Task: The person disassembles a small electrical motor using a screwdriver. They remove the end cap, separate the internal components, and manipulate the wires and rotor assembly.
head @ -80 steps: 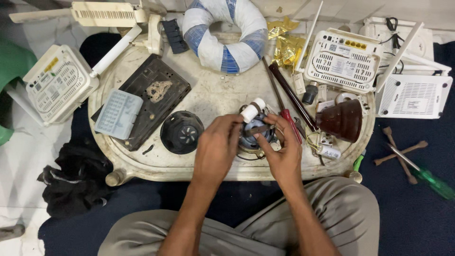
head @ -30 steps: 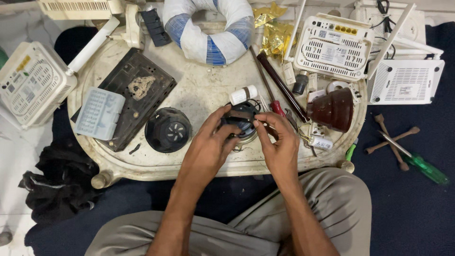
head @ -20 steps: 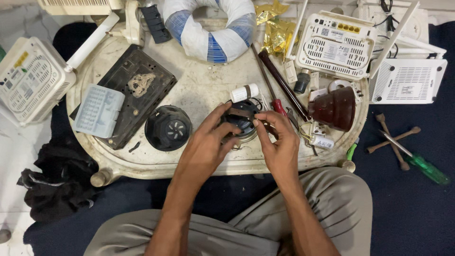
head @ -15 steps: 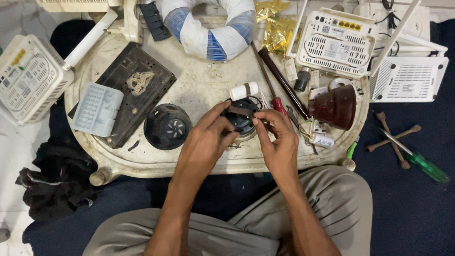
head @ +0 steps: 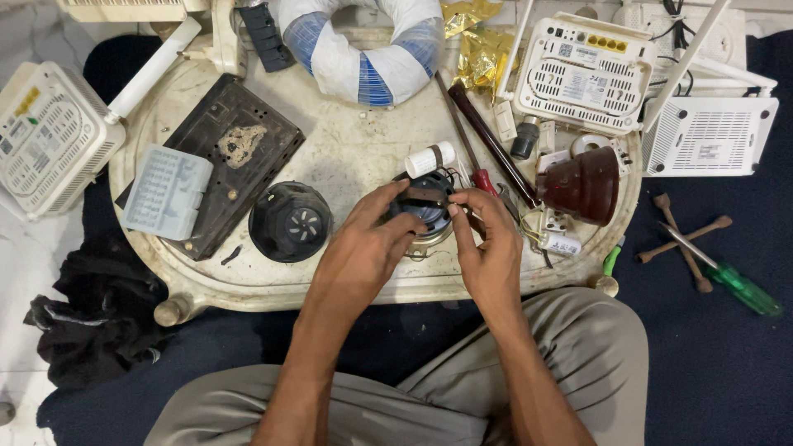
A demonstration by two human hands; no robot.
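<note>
While the person sits cross-legged at the low oval table [head: 347,165], both hands meet over a small round motor [head: 425,216] lying near the table's front edge. The left hand [head: 363,252] curls around the motor's near left side, fingers closed on a dark strip across its top. The right hand [head: 487,244] pinches in from the other side, thumb and forefinger closed on the same part, though exactly what the fingertips grip is too small to tell. Just beyond the hands lies a small white cylinder [head: 429,158], touching or nearly touching the motor. Left of the left hand sits a black round fan housing [head: 291,221], then a dark flat plate [head: 235,149] with a pale blue box [head: 168,192] on it. Right of the right hand stands a brown bell-shaped piece [head: 586,183], and well off on the floor lies a green-handled screwdriver [head: 731,277].
</note>
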